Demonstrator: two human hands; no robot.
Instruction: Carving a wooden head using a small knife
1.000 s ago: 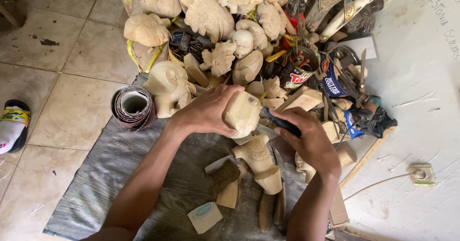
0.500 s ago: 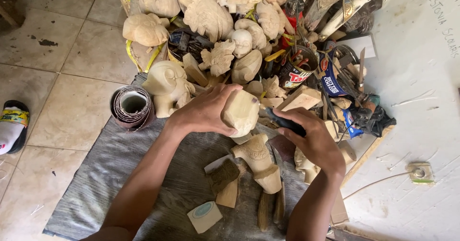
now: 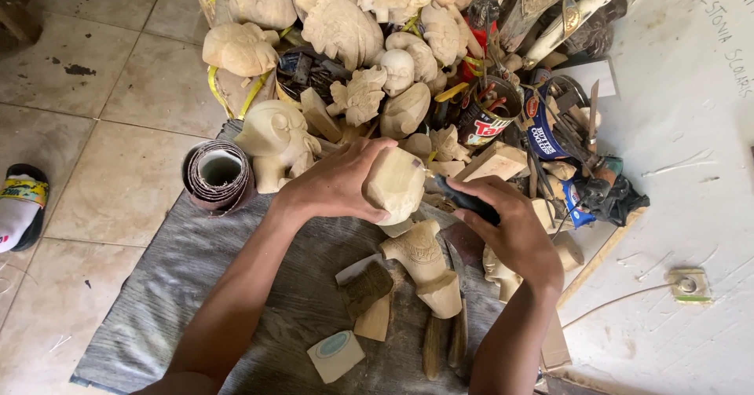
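Mostly the free room is on the left: bare floor tiles [image 3: 118,89] stay open there, and only a sandal [image 3: 20,206] lies at the left edge. At the right side a pale board [image 3: 691,167] is nearly bare, with a small square piece [image 3: 686,285] on it and a thin cord going to it. The grey cloth [image 3: 157,301] has open space in its lower left part, but its upper edge meets a thick heap of pale wooden carvings [image 3: 338,26], so upward there is little room.

Between the carvings stands a dark round tin [image 3: 491,120] with a red and white label, and beside it a blue packet [image 3: 550,128] with white print. A roll of sandpaper [image 3: 218,175] stands at the left edge of the heap. On the cloth near the bottom lies a small pale block with a light blue oval label [image 3: 335,354].

The left hand [image 3: 338,183] is closed around a rounded, pale wooden piece [image 3: 394,184], smooth and unpainted, held above the cloth just in front of the heap. The right hand [image 3: 510,226] grips a dark-handled tool [image 3: 463,200], and its tip points to the wooden piece. Under the hands lie one more carved figure [image 3: 420,257] and two knives with wooden handles [image 3: 444,340].
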